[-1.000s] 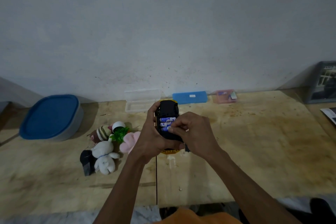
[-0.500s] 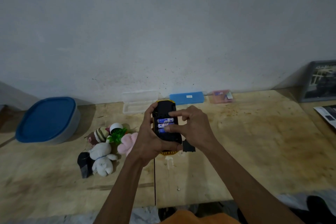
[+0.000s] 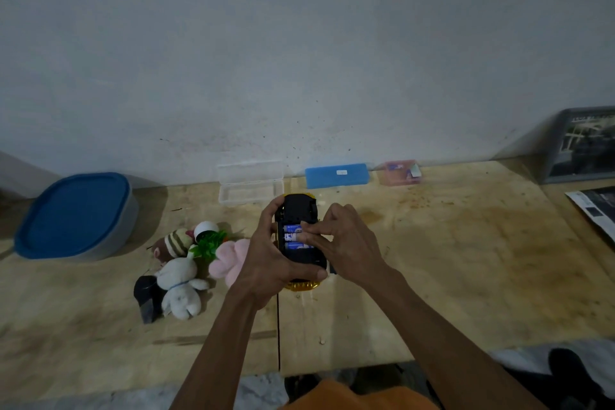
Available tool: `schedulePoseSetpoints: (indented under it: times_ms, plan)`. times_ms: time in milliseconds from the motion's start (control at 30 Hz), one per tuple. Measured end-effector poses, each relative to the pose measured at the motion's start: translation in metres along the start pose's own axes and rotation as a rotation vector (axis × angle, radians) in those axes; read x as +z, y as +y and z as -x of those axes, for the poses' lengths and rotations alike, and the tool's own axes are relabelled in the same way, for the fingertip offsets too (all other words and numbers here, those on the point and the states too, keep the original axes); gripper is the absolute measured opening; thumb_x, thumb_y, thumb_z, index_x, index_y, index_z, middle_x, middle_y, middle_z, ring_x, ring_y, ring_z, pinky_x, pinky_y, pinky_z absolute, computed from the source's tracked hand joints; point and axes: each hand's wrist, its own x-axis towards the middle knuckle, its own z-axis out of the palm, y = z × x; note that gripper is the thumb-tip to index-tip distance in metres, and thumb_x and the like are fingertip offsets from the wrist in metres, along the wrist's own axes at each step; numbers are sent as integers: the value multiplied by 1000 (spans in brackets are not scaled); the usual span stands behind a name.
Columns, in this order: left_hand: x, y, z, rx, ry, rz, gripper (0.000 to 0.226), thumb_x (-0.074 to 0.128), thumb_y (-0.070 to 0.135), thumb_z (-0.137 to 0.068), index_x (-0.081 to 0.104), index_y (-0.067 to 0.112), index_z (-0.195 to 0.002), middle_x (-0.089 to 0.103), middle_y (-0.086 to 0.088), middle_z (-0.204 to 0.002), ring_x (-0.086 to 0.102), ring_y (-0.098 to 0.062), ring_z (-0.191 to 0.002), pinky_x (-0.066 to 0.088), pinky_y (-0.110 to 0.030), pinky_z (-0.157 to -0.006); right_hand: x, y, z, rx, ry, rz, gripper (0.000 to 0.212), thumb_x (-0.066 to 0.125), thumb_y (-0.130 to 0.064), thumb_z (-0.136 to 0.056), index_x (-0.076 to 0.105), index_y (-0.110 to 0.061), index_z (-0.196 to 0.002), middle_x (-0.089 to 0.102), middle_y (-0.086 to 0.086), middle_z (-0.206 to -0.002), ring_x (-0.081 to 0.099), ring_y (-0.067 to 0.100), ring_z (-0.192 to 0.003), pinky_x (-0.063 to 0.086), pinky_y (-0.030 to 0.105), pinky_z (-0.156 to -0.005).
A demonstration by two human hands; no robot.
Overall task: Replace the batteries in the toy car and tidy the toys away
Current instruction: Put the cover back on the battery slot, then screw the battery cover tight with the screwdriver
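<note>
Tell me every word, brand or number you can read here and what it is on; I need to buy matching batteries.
None can be read.
Batteries in the toy car: white print on blue, too blurred.
Blue box: small white label, too small.
Pink box: coloured contents, no legible text.
Framed picture and magazine: print blurred.

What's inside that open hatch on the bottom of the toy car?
Three blue-labelled batteries lie side by side in the toy car. The right hand covers their right ends, so the contacts cannot be seen.
</note>
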Motion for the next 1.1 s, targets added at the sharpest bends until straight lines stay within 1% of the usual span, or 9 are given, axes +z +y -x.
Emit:
schedulePoseSetpoints:
  times_ms: [133,233,333,400,467,533,800,967,1100]
  plan:
    - [-1,-25,0,-62,3,3,126,82,-30,-48,31,24,-149,61,-6,-134,67,-28,-114,60,-38,-80,13,14,3,21,-86,32,44,54,-64,-85,73,-37,-114,47,-6,-86,37,8,-85,42,33,-65]
    - [-1,-44,-3,-112,20,-25,129,86,-26,-46,27,22,-150,57,-6,-138,66,-25,-116,60,-39,-83,24,30,5,37,-151,-33,33,62,-52,-90,71,-35,-118,46,-8,-85,40,9,-82,38,27,-67]
    - [-9,-62,-3,-165,90,-90,132,97,-3,-37,30,24,-148,65,0,-126,68,-26,-110,60,-49,-85,33,54,8,163,-12,-297,27,65,-30,-95,71,-27,-121,61,-4,-89,52,1,-76,40,7,-69]
    - [-14,-72,1,-208,142,-137,132,100,8,-33,33,28,-145,65,-3,-124,69,-27,-106,59,-54,-84,39,79,7,311,137,-281,21,66,-14,-95,74,-15,-114,72,7,-97,58,-1,-75,39,2,-71]
    - [-17,-81,6,-248,189,-171,134,101,14,-31,33,30,-145,62,-5,-128,68,-26,-107,61,-50,-82,47,106,5,459,90,-163,19,64,-9,-94,74,-8,-111,72,13,-108,66,17,-89,40,5,-77]
    - [-18,-87,10,-279,214,-189,137,101,17,-29,31,30,-146,58,-4,-132,67,-25,-110,62,-43,-79,57,126,2,524,-94,-24,22,62,-15,-95,71,-8,-114,69,13,-113,64,27,-104,46,23,-90]
    - [-10,-92,5,-366,230,-191,139,102,9,-32,29,31,-148,56,-1,-135,65,-25,-115,61,-42,-84,101,146,-8,675,-188,7,53,77,-30,-84,55,-7,-126,46,13,-132,50,33,-120,47,45,-101]
    - [-8,-85,-2,-350,245,-209,142,102,17,-30,27,31,-149,49,1,-143,63,-22,-118,61,-40,-84,110,157,-9,671,-180,44,52,80,-27,-81,57,-4,-121,42,13,-133,51,33,-115,47,44,-103]
    - [-9,-83,-5,-340,247,-220,138,102,14,-32,29,29,-149,51,0,-141,63,-22,-117,61,-39,-84,105,158,-11,678,-159,-4,46,84,-24,-75,60,-5,-110,54,12,-119,56,29,-106,50,36,-91]
